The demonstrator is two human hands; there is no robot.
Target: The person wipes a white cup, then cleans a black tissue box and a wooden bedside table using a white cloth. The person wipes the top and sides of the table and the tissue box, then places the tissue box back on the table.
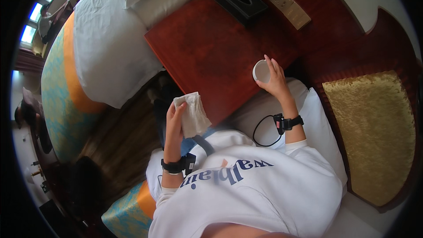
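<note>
A folded off-white cloth (194, 117) is gripped in my left hand (177, 113), thumb across its upper part, just off the near left edge of the red-brown wooden bedside table (211, 61). My right hand (275, 78) has its fingers closed round a small white round cup or dish (261, 71) at the table's right side. Its opening faces up toward me; I cannot tell whether its base touches the tabletop. Both wrists wear black straps with small devices.
At the table's far end stands a black tissue box (238, 1), below a row of sockets and switches (282, 0). A bed with white linen (103, 39) lies left, another bed's pillow (324, 128) right, beside a gold padded panel (374, 136). Two other people are far left.
</note>
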